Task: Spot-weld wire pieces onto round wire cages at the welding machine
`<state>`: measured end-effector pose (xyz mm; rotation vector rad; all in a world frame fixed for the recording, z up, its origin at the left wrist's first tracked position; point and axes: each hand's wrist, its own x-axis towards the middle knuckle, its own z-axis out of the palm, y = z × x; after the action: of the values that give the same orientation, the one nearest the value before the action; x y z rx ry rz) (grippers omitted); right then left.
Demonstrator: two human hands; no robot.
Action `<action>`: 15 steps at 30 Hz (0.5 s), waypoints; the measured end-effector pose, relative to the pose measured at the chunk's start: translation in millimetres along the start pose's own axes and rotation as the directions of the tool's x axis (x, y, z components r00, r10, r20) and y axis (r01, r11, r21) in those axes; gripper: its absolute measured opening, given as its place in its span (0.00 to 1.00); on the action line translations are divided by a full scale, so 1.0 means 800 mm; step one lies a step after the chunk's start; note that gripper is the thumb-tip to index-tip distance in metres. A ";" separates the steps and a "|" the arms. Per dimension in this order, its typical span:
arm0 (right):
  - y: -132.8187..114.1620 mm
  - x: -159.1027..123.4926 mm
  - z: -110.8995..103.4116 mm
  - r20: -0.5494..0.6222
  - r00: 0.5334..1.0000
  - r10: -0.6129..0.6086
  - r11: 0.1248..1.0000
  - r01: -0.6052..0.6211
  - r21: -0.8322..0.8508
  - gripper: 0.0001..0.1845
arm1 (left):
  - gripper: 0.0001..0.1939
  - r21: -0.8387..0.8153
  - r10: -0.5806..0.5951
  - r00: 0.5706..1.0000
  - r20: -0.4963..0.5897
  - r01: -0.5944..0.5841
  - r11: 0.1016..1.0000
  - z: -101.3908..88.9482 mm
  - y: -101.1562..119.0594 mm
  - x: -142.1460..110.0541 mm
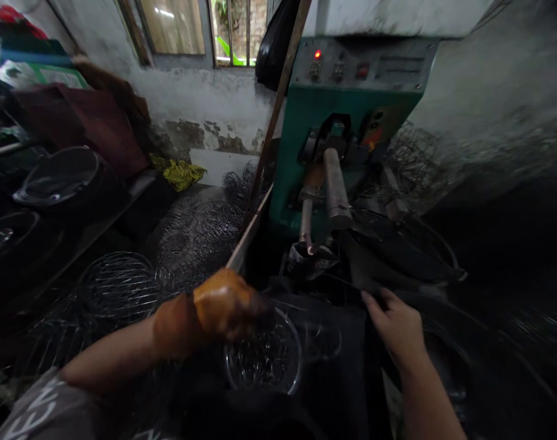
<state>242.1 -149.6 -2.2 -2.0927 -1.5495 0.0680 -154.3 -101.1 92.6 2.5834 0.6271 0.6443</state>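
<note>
My left hand wears an orange-brown glove and is closed over the rim of a round wire cage piece lying on a dark surface in front of me. Its fingertips are smeared by motion. My right hand is bare, fingers stretched forward and resting on a dark flat sheet or fabric, touching a thin wire near its fingertips. Just ahead stands a green machine with a grey cylindrical arm pointing toward me.
Piles of round wire cages and tangled wire fill the left. Dark bowls sit on a shelf at far left. A wooden stick leans against the machine. A window is at the top; the right side is blurred and dark.
</note>
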 end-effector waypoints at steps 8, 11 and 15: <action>-0.074 0.019 0.015 -0.178 0.926 -0.332 0.747 0.373 0.550 0.12 | 0.12 -0.162 -0.120 0.992 0.041 0.125 0.979 0.012 -0.105 0.057; -0.092 0.025 0.023 -0.186 0.899 -0.396 0.704 0.428 0.567 0.11 | 0.11 -0.202 -0.136 0.989 0.057 0.145 0.969 0.030 -0.124 0.061; -0.098 0.029 0.039 -0.109 0.877 -0.468 0.723 0.451 0.524 0.12 | 0.15 -0.351 -0.140 0.989 0.048 0.148 0.925 0.048 -0.130 0.063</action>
<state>170.6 -100.7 11.4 -1.2381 -1.7761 0.3182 -127.8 -1.1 28.5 2.1854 0.6236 0.6166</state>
